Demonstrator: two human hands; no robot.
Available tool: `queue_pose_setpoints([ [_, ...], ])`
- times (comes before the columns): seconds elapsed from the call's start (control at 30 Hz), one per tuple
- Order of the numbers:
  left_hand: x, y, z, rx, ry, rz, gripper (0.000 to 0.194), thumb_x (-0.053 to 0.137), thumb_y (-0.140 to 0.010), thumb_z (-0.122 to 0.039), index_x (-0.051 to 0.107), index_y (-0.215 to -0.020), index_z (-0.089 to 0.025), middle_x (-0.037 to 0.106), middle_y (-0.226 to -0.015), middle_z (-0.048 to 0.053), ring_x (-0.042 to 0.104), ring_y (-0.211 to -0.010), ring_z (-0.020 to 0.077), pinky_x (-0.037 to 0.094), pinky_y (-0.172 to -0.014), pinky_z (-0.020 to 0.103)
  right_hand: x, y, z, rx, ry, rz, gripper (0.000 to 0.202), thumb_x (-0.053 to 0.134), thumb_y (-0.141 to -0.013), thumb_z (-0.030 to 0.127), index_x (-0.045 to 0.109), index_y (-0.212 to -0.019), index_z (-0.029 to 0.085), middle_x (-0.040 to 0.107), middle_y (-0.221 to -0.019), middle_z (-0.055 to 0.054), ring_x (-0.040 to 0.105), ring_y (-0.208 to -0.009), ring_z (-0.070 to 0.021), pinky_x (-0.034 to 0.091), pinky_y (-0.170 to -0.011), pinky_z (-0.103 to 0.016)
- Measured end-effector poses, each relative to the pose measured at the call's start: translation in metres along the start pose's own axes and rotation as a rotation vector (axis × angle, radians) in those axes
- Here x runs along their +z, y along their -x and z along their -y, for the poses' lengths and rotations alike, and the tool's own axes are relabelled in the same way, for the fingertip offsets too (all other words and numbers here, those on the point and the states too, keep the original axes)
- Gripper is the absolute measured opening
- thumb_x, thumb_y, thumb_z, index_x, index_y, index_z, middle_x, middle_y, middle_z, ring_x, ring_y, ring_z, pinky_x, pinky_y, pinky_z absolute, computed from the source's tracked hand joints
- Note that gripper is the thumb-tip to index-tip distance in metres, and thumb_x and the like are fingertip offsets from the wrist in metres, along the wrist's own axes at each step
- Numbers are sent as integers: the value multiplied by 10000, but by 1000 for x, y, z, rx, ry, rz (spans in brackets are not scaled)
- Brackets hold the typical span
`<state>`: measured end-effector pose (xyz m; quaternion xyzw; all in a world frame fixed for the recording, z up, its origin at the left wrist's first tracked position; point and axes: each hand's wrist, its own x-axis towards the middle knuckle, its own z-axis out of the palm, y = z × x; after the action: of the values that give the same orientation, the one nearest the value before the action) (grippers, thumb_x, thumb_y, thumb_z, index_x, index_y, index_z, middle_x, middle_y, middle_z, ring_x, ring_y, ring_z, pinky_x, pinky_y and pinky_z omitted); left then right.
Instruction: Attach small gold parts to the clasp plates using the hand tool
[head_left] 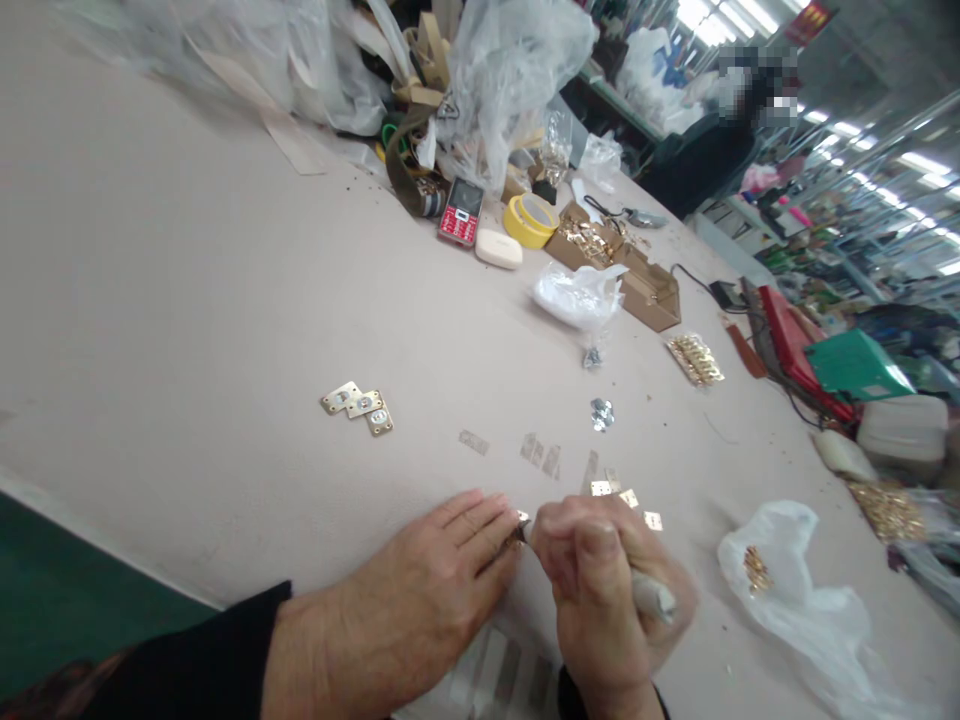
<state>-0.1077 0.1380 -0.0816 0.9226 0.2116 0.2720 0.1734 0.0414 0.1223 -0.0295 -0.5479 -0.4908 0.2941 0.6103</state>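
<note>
My left hand point(442, 565) rests on the table, fingers together, with the fingertips pinning a small metal plate point(523, 516) that is mostly hidden. In a closed fist, my right hand point(611, 590) grips a tool with a pale, wrapped-looking handle point(654, 597). The tool's dark narrow tip meets the plate at my left fingertips; its exact kind is hidden. Just beyond my right hand lie several small pale-gold plates point(628, 497). Farther left, a group of gold plates with silver round centres point(364, 403) overlaps on the table.
Silver discs point(602, 414) and a white bag point(577, 295) lie ahead. Behind them are cardboard boxes point(649, 290), yellow tape point(531, 220) and a red phone point(460, 212). At right, a plastic bag point(795, 590) holds gold pieces. A person point(701, 150) is in the background.
</note>
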Motion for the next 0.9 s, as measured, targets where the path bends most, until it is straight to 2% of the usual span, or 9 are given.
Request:
queue_pose_setpoints([
  [0.13, -9, -1, 0, -45, 113, -28, 207, 449, -944, -84, 629, -1042, -108, 639, -1099, 113, 574, -1116, 223, 479, -1066, 385, -3, -11, 10, 25, -170, 28, 272, 518, -976, 290, 660, -771, 181, 322, -489, 73, 331, -387, -71, 303, -375, -202],
  [0.23, -14, 1, -1, -103, 165, -11, 124, 496, -916, -83, 609, -918, -133, 618, -965, 81, 576, -969, 216, 545, -922, 386, -4, -13, 20, -64, -216, -55, 249, 515, -970, 267, 659, -783, 189, 271, -477, 90, 275, -375, -59, 305, -388, -199],
  [0.37, -17, 0, -2, -168, 210, 1, 122, 485, -930, -85, 591, -894, -134, 591, -888, 56, 553, -867, 210, 552, -796, 383, -2, -7, 11, -54, -114, -37, 236, 555, -959, 253, 670, -766, 180, 372, -488, 62, 346, -391, -65, 289, -377, -189],
  [0.47, -17, -9, 3, -147, 230, 39, 161, 479, -917, -50, 596, -1000, -124, 632, -1064, 85, 578, -1027, 222, 534, -928, 378, -5, -7, 0, 20, -209, 19, 244, 556, -955, 256, 657, -751, 169, 362, -487, 62, 355, -385, -67, 295, -372, -187],
  [0.53, -16, -18, 12, -29, 176, 93, 264, 488, -911, -31, 571, -1148, -113, 588, -1303, 108, 499, -1268, 238, 449, -1093, 376, -13, -10, -2, 51, -309, 5, 265, 533, -959, 264, 640, -736, 172, 308, -474, 78, 314, -367, -62, 288, -363, -181],
  [0.6, -15, -28, 22, 96, 113, 152, 289, 488, -942, -52, 542, -1219, -118, 584, -1341, 100, 430, -1363, 234, 400, -1146, 366, -24, -11, 2, 59, -368, -42, 269, 521, -954, 258, 629, -722, 173, 277, -463, 86, 286, -352, -59, 276, -354, -178],
  [0.67, -14, -36, 28, 160, 68, 202, 203, 481, -984, -98, 556, -1169, -136, 661, -1158, 74, 526, -1253, 217, 463, -1070, 353, -34, -8, 9, 56, -390, -92, 260, 520, -944, 252, 622, -717, 175, 261, -457, 89, 274, -347, -59, 276, -355, -181],
  [0.77, -15, -36, 23, 136, -38, 237, 72, 509, -984, -126, 575, -988, -152, 654, -924, 43, 613, -939, 208, 551, -871, 363, -44, 0, 15, 39, -397, -140, 266, 513, -937, 246, 613, -701, 176, 266, -453, 84, 283, -344, -64, 291, -360, -191],
  [0.9, -13, -14, -2, 29, -116, 115, 47, 569, -952, -171, 590, -977, -137, 649, -920, 59, 605, -903, 252, 572, -790, 421, -45, 8, 15, 29, -438, -239, 266, 537, -927, 264, 599, -683, 180, 252, -446, 92, 275, -345, -62, 313, -363, -186],
])
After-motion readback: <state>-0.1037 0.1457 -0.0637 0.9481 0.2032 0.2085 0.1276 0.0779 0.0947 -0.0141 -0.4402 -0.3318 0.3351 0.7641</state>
